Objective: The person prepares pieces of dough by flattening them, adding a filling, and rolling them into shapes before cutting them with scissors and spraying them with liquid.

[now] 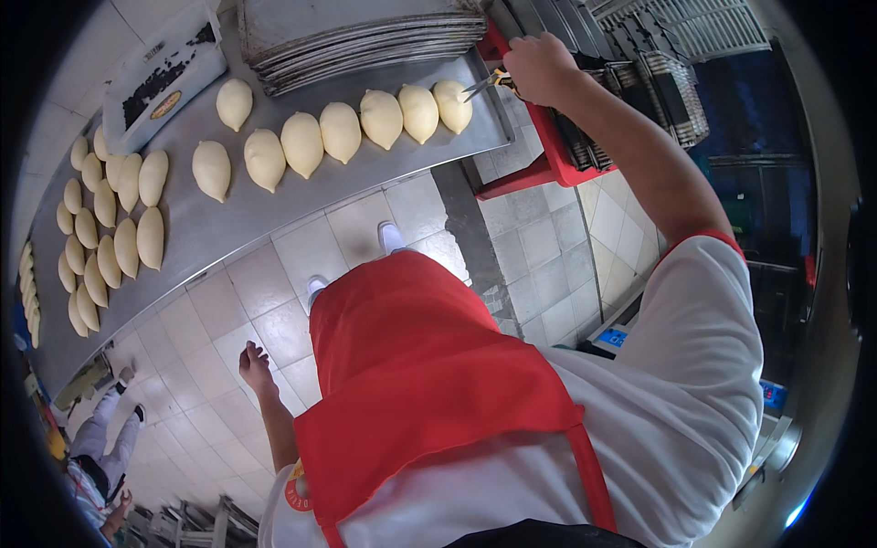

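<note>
The right hand (545, 70) grasps a pair of metal scissors with yellow-and-black handles (500, 79), whose blades point left at the right edge of the last pale, smooth, lemon-shaped dough piece (451, 110), though whether the tips cut into it I cannot tell. That piece lies at the right end of a row on the grey metal table (187, 239), near a stack of worn metal trays (365, 46) on the far side. The left hand (257, 367) hangs loose below the table's near edge, fingers apart and slightly curled.
</note>
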